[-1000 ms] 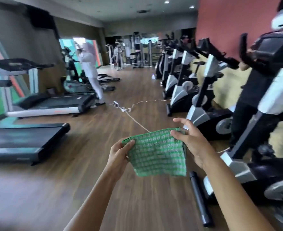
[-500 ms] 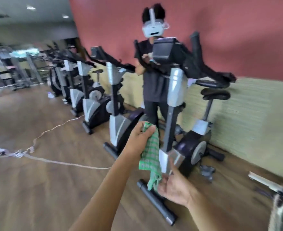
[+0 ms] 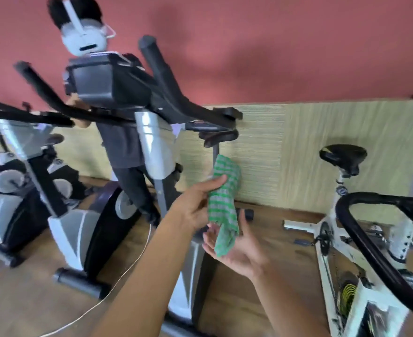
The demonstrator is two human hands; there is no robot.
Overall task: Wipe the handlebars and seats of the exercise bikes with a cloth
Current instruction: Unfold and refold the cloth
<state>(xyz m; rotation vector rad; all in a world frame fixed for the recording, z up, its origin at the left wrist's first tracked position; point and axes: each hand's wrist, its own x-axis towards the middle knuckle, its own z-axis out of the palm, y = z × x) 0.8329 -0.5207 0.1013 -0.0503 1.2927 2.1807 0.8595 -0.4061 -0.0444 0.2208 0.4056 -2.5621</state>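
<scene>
**Between two bikes, cloth in hand, nothing wiped yet**

Closest to me, my right hand (image 3: 237, 251) lies palm up with its fingers loose, gripping nothing. The lower end of the green checked cloth (image 3: 222, 205) drapes onto it. Just above, my left hand (image 3: 193, 205) pinches the cloth's upper part between thumb and fingers. I judge this as gathering the cloth into a pad before the first wipe, since it touches no bike.

Next I'd bunch it in one hand and lift it to the dark seat (image 3: 221, 138) of the grey bike (image 3: 154, 152), just above the cloth. After that I'd reach up to the black handlebars (image 3: 159, 69). Those bars jut up and outward, so coming in from the side looks safer.

A white cable (image 3: 117, 284) trails across the floor under my left arm. To the right, the white bike (image 3: 328, 271) stands apart, though its looped bar (image 3: 361, 242) reaches close. Behind the grey bike another person (image 3: 122, 144) stands by the wall, so room there is tight.
</scene>
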